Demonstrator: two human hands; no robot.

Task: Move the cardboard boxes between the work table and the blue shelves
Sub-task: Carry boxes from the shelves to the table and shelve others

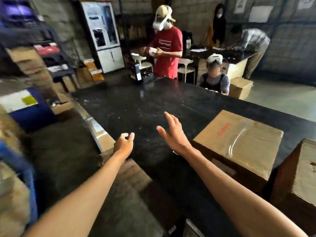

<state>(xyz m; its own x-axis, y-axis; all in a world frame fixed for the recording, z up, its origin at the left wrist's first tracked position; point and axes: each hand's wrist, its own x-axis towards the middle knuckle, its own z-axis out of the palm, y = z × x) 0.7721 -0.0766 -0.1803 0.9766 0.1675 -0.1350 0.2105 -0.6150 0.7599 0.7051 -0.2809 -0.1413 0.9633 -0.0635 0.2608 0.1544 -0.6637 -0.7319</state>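
Both arms reach out over the black bench (136, 103). The left hand (124, 144) is loosely curled and holds nothing, and the right hand (172, 132) is spread wide and empty. A taped cardboard box (239, 142) sits on the bench just right of the right hand, with another box (297, 177) beside it, and the blue shelves (32, 113) stand blurry on the left.

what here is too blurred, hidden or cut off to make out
Head view only:
- Blue shelves at left: motion blur smears their contents.
- Brown cardboard box at far right: cut off by the frame edge.
- Tape-sealed cardboard box with red lettering: the right forearm hides its near left corner.
- Red lettering: too blurred to read.
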